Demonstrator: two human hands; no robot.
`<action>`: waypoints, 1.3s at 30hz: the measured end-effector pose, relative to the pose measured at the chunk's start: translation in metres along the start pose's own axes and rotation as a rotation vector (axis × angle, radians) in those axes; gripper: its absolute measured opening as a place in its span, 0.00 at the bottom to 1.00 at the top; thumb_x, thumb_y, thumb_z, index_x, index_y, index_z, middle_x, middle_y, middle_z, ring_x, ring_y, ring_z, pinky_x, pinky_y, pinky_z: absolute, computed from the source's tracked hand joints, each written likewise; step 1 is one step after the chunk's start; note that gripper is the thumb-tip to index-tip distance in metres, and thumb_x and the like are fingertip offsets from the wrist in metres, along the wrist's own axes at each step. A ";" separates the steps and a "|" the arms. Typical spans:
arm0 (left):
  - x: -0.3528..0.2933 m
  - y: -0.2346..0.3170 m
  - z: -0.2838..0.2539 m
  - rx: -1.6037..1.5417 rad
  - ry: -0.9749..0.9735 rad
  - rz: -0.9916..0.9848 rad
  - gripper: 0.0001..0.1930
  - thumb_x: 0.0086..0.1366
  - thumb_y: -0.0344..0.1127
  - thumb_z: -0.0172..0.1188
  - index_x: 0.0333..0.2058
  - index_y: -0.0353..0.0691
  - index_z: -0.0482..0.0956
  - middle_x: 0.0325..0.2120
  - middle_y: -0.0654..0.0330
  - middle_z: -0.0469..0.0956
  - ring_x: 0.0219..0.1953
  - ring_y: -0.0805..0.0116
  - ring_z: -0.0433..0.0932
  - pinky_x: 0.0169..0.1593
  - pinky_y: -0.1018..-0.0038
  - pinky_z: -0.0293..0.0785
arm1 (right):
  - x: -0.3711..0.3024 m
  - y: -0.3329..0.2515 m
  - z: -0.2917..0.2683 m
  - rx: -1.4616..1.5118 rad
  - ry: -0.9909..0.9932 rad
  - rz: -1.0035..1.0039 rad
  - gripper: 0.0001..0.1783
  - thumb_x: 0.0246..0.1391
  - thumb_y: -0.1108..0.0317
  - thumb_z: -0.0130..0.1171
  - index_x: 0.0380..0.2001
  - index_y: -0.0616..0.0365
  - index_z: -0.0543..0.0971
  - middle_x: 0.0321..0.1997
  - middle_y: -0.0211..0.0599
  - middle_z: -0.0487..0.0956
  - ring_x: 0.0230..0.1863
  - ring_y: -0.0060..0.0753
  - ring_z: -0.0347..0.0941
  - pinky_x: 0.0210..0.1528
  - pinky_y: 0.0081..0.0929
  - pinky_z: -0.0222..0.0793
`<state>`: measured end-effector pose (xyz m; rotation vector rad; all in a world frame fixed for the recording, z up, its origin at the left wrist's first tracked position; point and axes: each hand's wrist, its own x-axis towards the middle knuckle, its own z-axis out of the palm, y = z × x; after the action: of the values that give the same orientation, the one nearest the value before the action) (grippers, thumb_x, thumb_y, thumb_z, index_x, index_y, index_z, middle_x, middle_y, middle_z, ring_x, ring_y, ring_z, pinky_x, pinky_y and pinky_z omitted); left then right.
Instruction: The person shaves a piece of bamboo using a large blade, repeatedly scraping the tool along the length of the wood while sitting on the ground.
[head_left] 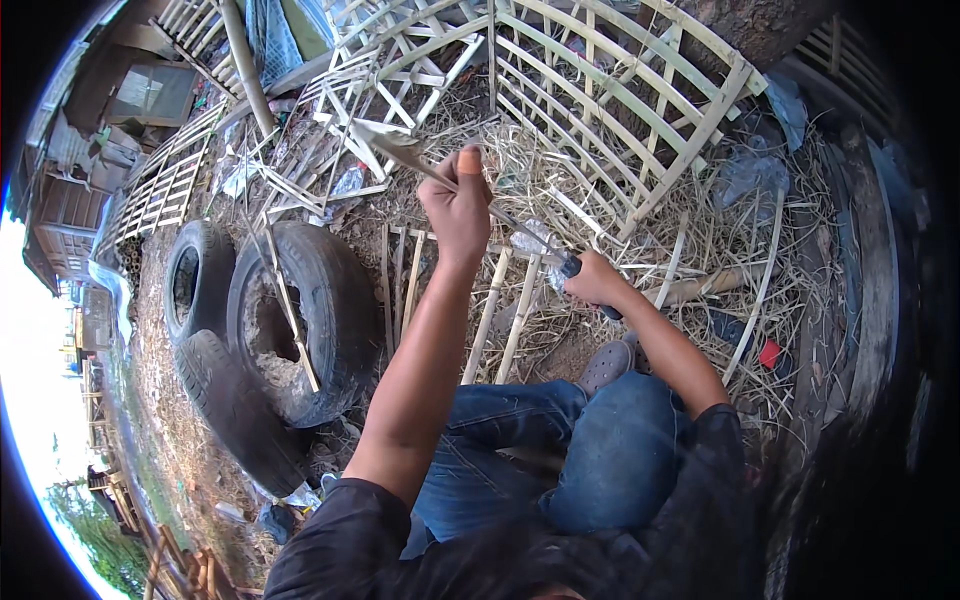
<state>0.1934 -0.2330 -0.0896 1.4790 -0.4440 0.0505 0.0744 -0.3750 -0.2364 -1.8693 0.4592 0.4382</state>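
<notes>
My left hand is raised in front of me, its fingers closed around a thin bamboo strip. An orange wrap covers the end of its thumb. The strip slants from upper left, through the fist, down toward my right hand. That hand grips the dark handle of a knife. The blade points left, close to the strip's lower end; whether they touch I cannot tell. Below the hands are my bent knees in blue jeans and a grey clog.
Bamboo lattice panels stand ahead, with shavings and loose strips on the ground. Several old tires lie to my left, with a bamboo stick across one. Clear plastic and a red scrap lie at right.
</notes>
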 end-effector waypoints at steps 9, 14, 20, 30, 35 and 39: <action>0.000 -0.056 0.019 0.097 0.306 0.120 0.25 0.68 0.46 0.53 0.14 0.43 0.61 0.10 0.73 0.56 0.14 0.83 0.52 0.19 0.78 0.43 | 0.022 0.028 0.025 0.082 0.005 0.073 0.10 0.40 0.71 0.54 0.14 0.69 0.72 0.11 0.46 0.73 0.10 0.37 0.72 0.14 0.33 0.68; 0.002 -0.051 0.030 0.054 0.367 0.178 0.26 0.68 0.48 0.53 0.13 0.46 0.58 0.08 0.71 0.57 0.11 0.83 0.52 0.16 0.77 0.42 | 0.020 0.028 0.014 0.044 -0.021 0.072 0.10 0.42 0.69 0.58 0.17 0.66 0.72 0.13 0.38 0.72 0.09 0.29 0.68 0.12 0.31 0.63; 0.004 -0.060 0.041 0.129 0.386 0.133 0.28 0.68 0.47 0.54 0.11 0.47 0.55 0.08 0.74 0.54 0.12 0.84 0.49 0.18 0.76 0.39 | 0.029 0.040 0.023 0.026 0.087 0.002 0.08 0.38 0.71 0.55 0.14 0.65 0.73 0.10 0.47 0.71 0.11 0.39 0.72 0.16 0.36 0.67; 0.003 -0.012 0.035 0.064 0.561 0.191 0.27 0.64 0.44 0.60 0.13 0.50 0.53 0.09 0.73 0.53 0.12 0.82 0.48 0.18 0.79 0.41 | 0.002 -0.009 0.010 -0.032 0.049 -0.222 0.11 0.36 0.69 0.55 0.16 0.70 0.74 0.18 0.58 0.76 0.25 0.52 0.78 0.32 0.39 0.74; 0.015 -0.068 0.062 0.050 0.432 0.188 0.26 0.65 0.42 0.60 0.16 0.47 0.52 0.13 0.74 0.52 0.16 0.83 0.49 0.20 0.79 0.42 | 0.029 0.046 0.020 -0.002 0.056 0.020 0.08 0.37 0.71 0.56 0.22 0.67 0.77 0.12 0.43 0.73 0.12 0.34 0.70 0.17 0.32 0.66; 0.001 -0.073 0.053 0.032 0.317 0.224 0.19 0.60 0.35 0.66 0.27 0.44 0.59 0.17 0.73 0.55 0.17 0.84 0.52 0.21 0.84 0.46 | 0.021 0.033 0.013 -0.008 0.032 -0.032 0.14 0.37 0.70 0.53 0.27 0.70 0.78 0.19 0.56 0.77 0.25 0.53 0.78 0.31 0.38 0.75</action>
<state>0.2027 -0.2917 -0.1568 1.4159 -0.3493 0.4647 0.0745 -0.3756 -0.2774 -1.8913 0.4484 0.3897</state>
